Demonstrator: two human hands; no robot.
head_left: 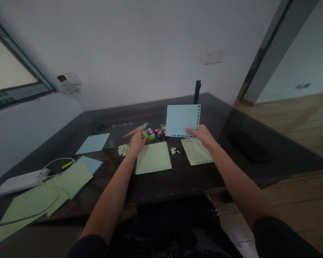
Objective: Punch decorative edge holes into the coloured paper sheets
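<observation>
My right hand (201, 135) holds a light blue paper sheet (182, 120) upright above the dark table (177, 179); small holes are punched along the sheet's right and bottom edges. My left hand (137, 142) reaches to a row of small craft punches (155, 134) in green, purple and red, with its fingers on the green punch (144, 134) at the left end. A pale green sheet (153, 158) lies flat just in front of my left hand. A second green sheet (196, 151) with a punched edge lies under my right wrist.
Paper scraps (123, 149) lie in a pile left of my left hand. A blue sheet (93, 143) and stacked green and blue sheets (70, 179) lie at the left, beside a white power strip (18, 182) with cables. A black post (197, 91) stands at the table's far edge.
</observation>
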